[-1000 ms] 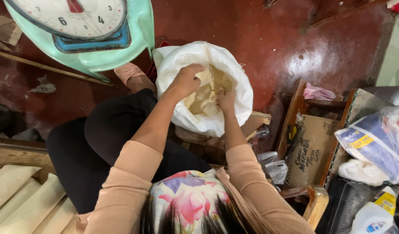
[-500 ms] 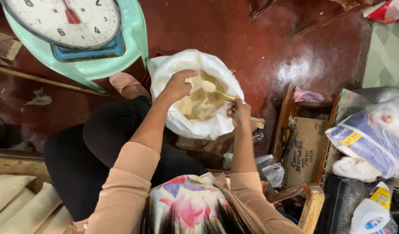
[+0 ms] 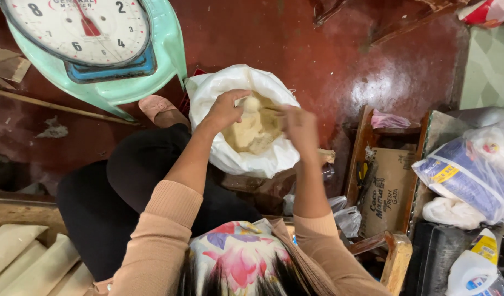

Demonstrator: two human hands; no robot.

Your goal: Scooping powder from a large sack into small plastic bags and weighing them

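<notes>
Over the white sack point(image 3: 230, 159), left hand point(image 3: 225, 108) grip pinching a pale lump point(image 3: 252, 103); right hand point(image 3: 300, 126) grip closed, contents unclear

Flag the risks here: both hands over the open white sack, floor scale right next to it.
1. The left hand lifts a pale lump over the white sack, whose rim is only folded open; a piece could drop onto the red floor.
2. The right hand is blurred, so its grip cannot be judged; it may fumble.
3. The sack sits unsupported by the person's knee and the green scale; a nudge might tip it.
</notes>
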